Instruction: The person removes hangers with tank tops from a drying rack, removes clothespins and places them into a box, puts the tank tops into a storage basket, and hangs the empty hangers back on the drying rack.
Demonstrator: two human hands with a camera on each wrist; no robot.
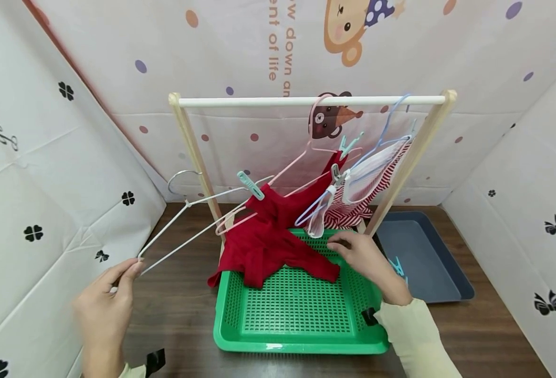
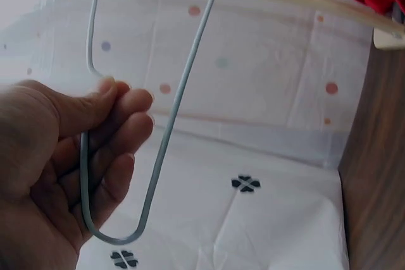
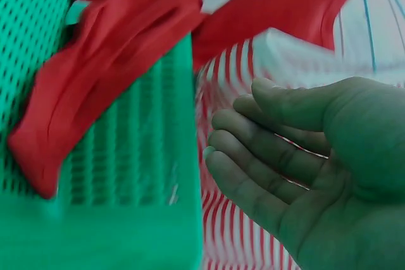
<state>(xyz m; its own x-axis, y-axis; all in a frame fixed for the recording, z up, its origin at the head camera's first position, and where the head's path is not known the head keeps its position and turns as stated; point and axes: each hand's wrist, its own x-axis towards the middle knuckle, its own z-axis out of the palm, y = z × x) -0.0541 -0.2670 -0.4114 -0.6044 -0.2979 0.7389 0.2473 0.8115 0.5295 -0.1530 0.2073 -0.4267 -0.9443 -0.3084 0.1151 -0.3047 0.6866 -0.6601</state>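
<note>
My left hand (image 1: 107,296) pinches a lower corner of a white wire hanger (image 1: 163,230) between thumb and fingers. The hanger's silver hook is off the rail, left of the rack, and its far end reaches a red garment (image 1: 268,241). That garment hangs from a pink hanger (image 1: 311,126) with teal clothespins (image 1: 251,185) and droops into a green basket (image 1: 301,346). My right hand (image 1: 360,254) is over the basket's right side, fingers loosely bent and holding nothing. Close by hangs a red-and-white striped garment (image 3: 243,232) on a blue hanger (image 1: 383,131).
A wooden rack with a white rail (image 1: 249,102) stands behind the basket. At right, a grey tray (image 1: 448,262) lies on the brown table (image 1: 178,315), with a blue clothespin (image 1: 397,266) near its left edge. Printed cloth walls (image 1: 32,173) enclose the back and sides.
</note>
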